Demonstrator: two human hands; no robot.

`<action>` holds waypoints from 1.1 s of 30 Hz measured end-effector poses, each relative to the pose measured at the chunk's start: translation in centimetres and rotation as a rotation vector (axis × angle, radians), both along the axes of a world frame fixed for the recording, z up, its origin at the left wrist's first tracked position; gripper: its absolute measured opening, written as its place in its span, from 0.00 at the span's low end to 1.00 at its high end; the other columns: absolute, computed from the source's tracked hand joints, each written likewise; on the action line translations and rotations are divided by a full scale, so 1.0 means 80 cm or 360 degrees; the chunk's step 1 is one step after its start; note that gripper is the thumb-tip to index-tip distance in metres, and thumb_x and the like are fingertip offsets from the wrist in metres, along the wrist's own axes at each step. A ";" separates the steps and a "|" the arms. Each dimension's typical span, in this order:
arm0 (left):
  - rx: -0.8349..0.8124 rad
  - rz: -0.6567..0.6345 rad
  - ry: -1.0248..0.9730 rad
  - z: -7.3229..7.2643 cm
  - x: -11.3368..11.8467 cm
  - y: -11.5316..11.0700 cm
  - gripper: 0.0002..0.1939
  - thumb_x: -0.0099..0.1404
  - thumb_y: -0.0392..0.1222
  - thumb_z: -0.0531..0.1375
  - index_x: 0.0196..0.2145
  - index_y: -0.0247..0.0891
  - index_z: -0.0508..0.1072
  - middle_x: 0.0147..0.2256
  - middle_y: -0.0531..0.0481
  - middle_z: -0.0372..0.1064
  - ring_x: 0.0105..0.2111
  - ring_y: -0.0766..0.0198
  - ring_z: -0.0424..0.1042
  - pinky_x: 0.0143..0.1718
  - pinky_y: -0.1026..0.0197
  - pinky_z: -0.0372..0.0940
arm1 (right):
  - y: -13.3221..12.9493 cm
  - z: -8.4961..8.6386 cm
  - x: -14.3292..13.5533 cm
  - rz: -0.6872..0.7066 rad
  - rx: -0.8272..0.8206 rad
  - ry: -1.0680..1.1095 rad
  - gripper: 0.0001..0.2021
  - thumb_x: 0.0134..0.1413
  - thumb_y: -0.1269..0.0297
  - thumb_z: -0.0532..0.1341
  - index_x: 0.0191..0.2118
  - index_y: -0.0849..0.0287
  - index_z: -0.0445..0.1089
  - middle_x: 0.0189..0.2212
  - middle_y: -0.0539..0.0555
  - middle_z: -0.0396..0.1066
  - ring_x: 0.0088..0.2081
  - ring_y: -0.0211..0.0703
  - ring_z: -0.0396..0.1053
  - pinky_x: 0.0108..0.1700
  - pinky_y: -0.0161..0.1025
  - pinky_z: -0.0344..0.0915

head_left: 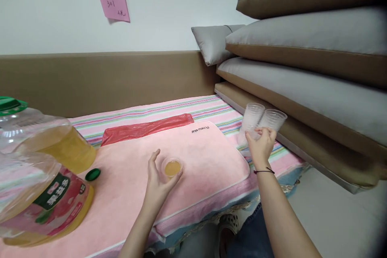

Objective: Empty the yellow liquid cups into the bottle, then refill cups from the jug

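A small clear plastic cup (172,167) with yellow juice in it stands on the pink mat (208,161). My left hand (160,178) curves round its near left side, thumb and forefinger spread apart; the thumb overlaps the cup's near edge. Whether the skin touches the cup I cannot tell. To the right, two stacks of clear plastic cups (253,116) lean side by side, seemingly in a thin clear wrapper. My right hand (260,143) pinches them near their lower part, fingers closed.
Two large clear jugs of yellow juice, a labelled one (65,203) and a green-topped one (81,151), are at left. A green cap (92,174) lies near them. Behind the mat is a red plastic bag (145,128). Stacked cushions (302,68) crowd the right side.
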State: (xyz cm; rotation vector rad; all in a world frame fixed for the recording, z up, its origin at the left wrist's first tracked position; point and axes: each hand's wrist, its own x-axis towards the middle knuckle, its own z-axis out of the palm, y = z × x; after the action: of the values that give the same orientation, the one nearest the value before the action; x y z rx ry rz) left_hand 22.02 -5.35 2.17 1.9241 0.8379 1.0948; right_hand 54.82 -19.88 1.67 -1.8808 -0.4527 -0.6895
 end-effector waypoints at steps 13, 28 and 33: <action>0.0210 -0.0694 0.0023 0.018 0.230 -0.079 0.42 0.50 0.41 0.70 0.58 0.38 0.56 0.60 0.35 0.59 0.63 0.43 0.57 0.64 0.38 0.52 | -0.029 0.030 -0.017 0.0332 0.0377 0.0098 0.13 0.41 0.57 0.67 0.32 0.56 0.68 0.45 0.58 0.63 0.44 0.49 0.69 0.45 0.49 0.71; 0.0319 -0.0778 0.0148 0.036 0.268 -0.083 0.35 0.55 0.34 0.62 0.60 0.45 0.60 0.55 0.43 0.68 0.55 0.50 0.68 0.56 0.47 0.63 | -0.025 0.048 -0.032 0.0891 0.1041 0.0779 0.24 0.35 0.56 0.74 0.37 0.53 0.63 0.42 0.53 0.73 0.46 0.44 0.73 0.51 0.45 0.68; 0.0142 -0.0909 0.0139 0.050 0.253 -0.077 0.36 0.52 0.35 0.65 0.58 0.43 0.60 0.55 0.44 0.68 0.48 0.54 0.71 0.52 0.51 0.65 | -0.034 0.052 -0.033 0.1091 0.1063 0.0891 0.28 0.36 0.58 0.73 0.44 0.51 0.61 0.44 0.53 0.76 0.49 0.45 0.73 0.54 0.48 0.66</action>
State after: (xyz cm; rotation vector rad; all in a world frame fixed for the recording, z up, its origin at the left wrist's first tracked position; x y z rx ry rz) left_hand 42.25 -11.55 6.13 2.1115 0.2471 0.7112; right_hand 52.21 -22.63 5.86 -1.0963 -0.3956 0.1542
